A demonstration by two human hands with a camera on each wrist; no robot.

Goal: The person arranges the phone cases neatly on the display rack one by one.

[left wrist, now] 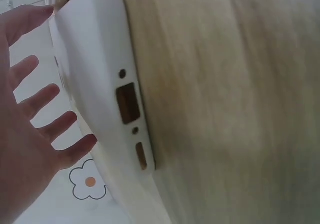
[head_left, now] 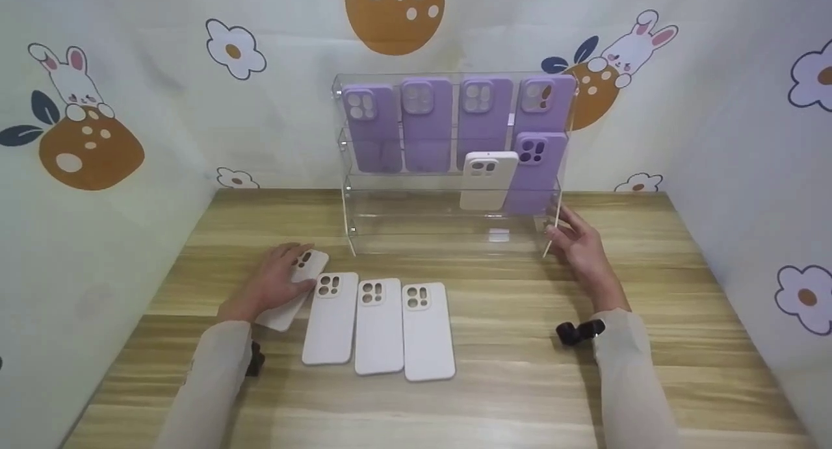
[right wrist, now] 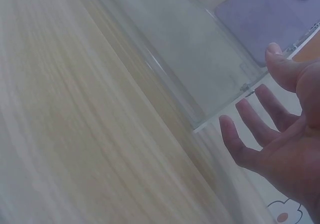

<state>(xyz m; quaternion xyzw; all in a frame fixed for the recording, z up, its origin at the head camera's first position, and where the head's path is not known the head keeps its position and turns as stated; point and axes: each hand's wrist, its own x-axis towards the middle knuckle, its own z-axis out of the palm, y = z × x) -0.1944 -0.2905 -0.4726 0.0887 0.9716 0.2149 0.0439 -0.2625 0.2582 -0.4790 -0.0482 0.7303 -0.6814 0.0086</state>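
My left hand [head_left: 273, 283] lies over the leftmost white phone case [head_left: 315, 262] on the table, its fingers spread and the thumb toward the neighbouring white case [head_left: 329, 325]. In the left wrist view, that hand [left wrist: 35, 98] shows its fingers apart beside the case's edge [left wrist: 112, 83] with port cutouts. At the right end of a clear acrylic display stand [head_left: 403, 244], my right hand [head_left: 585, 254] is beside the side panel. Seen from the right wrist, its fingers [right wrist: 242, 149] are loosely bent and spread close to the panel edge, the thumb nearer the shelves.
Two more white cases, a middle one [head_left: 379, 335] and a right one [head_left: 429, 338], lie in the row. Purple cases [head_left: 427, 137] fill the stand's top tier; another purple case [head_left: 536, 189] and a white case [head_left: 489, 189] stand lower. A patterned backdrop [head_left: 279, 124] encloses the table.
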